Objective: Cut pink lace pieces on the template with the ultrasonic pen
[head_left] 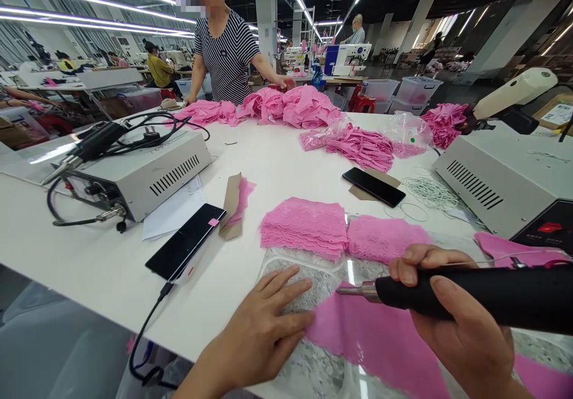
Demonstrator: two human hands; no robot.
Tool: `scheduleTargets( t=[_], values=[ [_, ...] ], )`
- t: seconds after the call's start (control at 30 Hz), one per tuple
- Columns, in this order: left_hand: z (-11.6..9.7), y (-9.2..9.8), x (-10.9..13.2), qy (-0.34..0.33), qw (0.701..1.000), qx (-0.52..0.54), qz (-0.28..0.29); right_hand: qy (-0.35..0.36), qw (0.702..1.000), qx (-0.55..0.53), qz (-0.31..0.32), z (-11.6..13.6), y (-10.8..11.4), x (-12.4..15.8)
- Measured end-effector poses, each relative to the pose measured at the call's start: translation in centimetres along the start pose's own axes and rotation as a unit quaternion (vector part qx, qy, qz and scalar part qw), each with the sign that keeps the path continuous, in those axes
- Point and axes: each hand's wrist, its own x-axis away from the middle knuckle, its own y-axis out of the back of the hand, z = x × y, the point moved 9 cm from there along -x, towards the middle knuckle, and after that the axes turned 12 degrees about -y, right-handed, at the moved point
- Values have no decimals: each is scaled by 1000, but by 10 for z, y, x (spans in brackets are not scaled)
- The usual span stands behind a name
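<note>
Find pink cloth (380, 334) at five o'clock in the view, lying flat. Note left hand (258, 330) at six o'clock, with spread fingers, one fingertip on cloth edge. Note right hand (468, 324) at four o'clock, wrapped around black tool (521, 298), with metal tip (351, 291) near cloth's far corner. Beyond, see lace stack (304, 226) toward eleven o'clock from cloth, phone (374, 187) at three o'clock, grey box (172, 175) at nine o'clock.

The right grip (470, 333) holds a black tool (519, 300) over pink fabric (380, 339) that the left grip (262, 324) touches.
</note>
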Motion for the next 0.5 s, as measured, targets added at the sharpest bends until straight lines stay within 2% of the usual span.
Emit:
scheduleTargets(
  t=[0.33,0.5],
  values=[
    [0,-3,1,3,1000,8,3,-14,1000,3,-5,1,-3,2],
    [1,-3,2,-2,1000,9,-5,-7,999,-3,40,1,-15,6]
  ],
)
